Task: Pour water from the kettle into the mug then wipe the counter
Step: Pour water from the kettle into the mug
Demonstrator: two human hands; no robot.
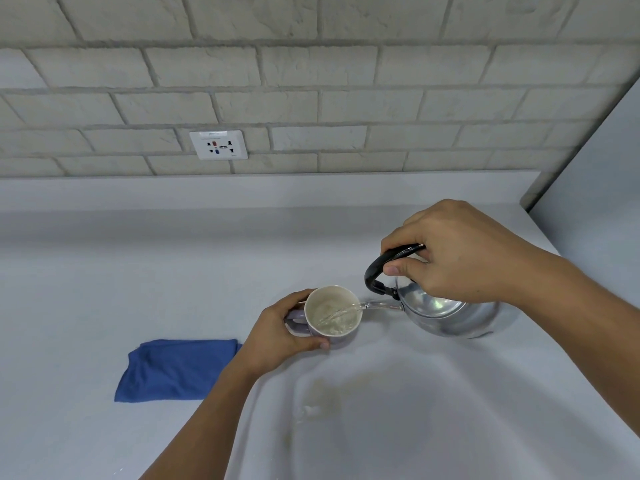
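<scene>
A silver metal kettle (446, 315) with a black handle is tilted to the left, its thin spout over the rim of a pale lilac mug (332, 315). A clear stream of water runs from the spout into the mug, which holds some water. My right hand (460, 254) grips the kettle's black handle from above. My left hand (284, 336) wraps around the mug's left side by its handle, with the mug standing on the grey counter (138, 289). A folded blue cloth (173, 368) lies flat on the counter, left of my left forearm.
A pale brick wall with a white power socket (219, 144) rises behind the counter. A grey side panel (599, 188) closes off the right end. A faint yellowish stain with wet spots (322, 396) marks the counter in front of the mug.
</scene>
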